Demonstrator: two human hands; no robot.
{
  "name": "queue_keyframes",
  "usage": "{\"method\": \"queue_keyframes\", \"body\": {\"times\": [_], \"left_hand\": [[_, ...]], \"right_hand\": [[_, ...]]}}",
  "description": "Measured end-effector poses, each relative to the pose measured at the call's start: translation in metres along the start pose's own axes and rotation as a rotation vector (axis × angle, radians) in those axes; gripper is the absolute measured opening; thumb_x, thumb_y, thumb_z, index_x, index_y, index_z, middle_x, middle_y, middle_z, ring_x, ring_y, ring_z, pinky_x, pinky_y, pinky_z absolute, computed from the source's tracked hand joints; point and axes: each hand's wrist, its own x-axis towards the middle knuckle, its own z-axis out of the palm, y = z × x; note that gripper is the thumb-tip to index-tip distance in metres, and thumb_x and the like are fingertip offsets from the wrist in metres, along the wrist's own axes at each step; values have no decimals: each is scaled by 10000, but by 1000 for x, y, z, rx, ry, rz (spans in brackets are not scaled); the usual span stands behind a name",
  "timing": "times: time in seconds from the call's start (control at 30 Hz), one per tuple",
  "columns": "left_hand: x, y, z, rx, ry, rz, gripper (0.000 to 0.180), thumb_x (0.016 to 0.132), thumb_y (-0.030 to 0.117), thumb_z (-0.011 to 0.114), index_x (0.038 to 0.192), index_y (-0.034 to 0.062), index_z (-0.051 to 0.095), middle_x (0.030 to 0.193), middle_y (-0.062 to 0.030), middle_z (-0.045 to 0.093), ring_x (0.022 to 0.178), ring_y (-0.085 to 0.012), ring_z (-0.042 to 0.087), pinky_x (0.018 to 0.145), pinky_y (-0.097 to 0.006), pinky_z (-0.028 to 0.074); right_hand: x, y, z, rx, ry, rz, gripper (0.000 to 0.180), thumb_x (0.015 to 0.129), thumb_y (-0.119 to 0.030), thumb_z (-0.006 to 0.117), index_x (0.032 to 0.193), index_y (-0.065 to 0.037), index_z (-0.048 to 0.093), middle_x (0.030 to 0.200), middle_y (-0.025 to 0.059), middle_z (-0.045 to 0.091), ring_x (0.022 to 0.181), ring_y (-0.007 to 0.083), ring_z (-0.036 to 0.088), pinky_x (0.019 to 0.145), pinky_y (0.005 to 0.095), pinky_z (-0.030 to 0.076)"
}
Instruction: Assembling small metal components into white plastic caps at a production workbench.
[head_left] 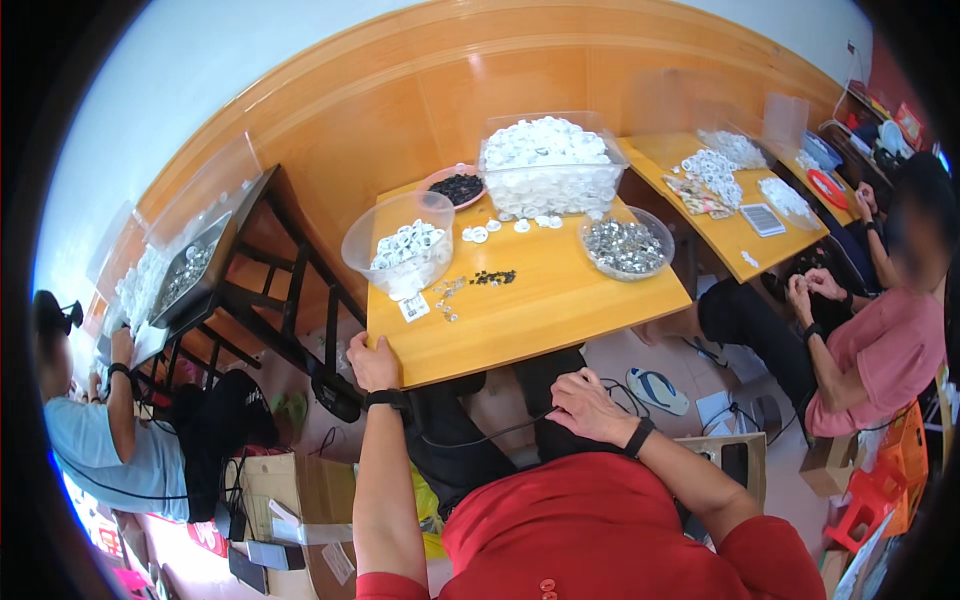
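Observation:
My left hand [375,364] grips the near left corner of a yellow wooden table [560,285], thumb near the top and fingers along the side. Over my lap, my right hand [592,406] is closed around a thin black cable [490,437]. On the table are a clear round tub [408,270] of white round parts, a large clear bin [552,180] heaped with white parts, and a clear bowl [628,245] of small metal parts. Small dark pieces [494,278] and metal bits [450,290] lie loose in the middle, with several white parts [521,226] behind them.
A pink bowl [455,187] of black parts stands at the back. At right, a person in pink [875,350] sits by another table [715,230]; at left, a person in light blue [120,440] works at a dark table [215,260]. A cardboard box [290,500] and slipper [657,391] are on the floor.

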Motion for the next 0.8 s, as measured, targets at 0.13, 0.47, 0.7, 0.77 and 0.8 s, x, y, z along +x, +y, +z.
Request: {"method": "queue_keyframes", "body": {"times": [0.13,0.47,0.7,0.77,0.8], "left_hand": [[7,-19,3,-18,-55,28,348,828,236,628,1113,47,567,1072,-180,599,996,-357,587,848,-430,465],[-5,-7,-5,34,-78,100,286,815,243,631,1063,106,594,1050,-139,584,964,-351,587,797,-460,475],[-9,0,-8,75,-97,120,279,824,229,626,1071,103,591,1069,-128,573,993,-340,572,813,-459,463],[-10,-1,-4,136,-81,153,287,825,232,626,1082,108,588,1096,-123,560,1015,-336,559,819,-459,459],[-11,-1,-4,138,-83,154,287,825,232,626,1082,108,588,1096,-123,560,1015,-336,559,819,-459,459]], "right_hand": [[-17,-17,-27,-68,-81,223,286,802,-348,663,787,-73,583,805,81,636,877,277,600,801,377,432],[18,-94,-115,1075,-723,143,221,937,-187,563,979,6,665,689,64,622,630,124,597,581,254,453],[71,-145,7,944,-767,-414,322,887,-312,594,950,-9,686,861,150,682,797,282,647,712,351,490],[83,-134,27,787,-843,-339,317,867,-313,595,881,-7,676,796,144,666,774,284,640,691,362,482],[86,-125,39,627,-917,-268,320,847,-315,597,813,-5,667,731,138,650,751,285,634,670,373,474]]}}
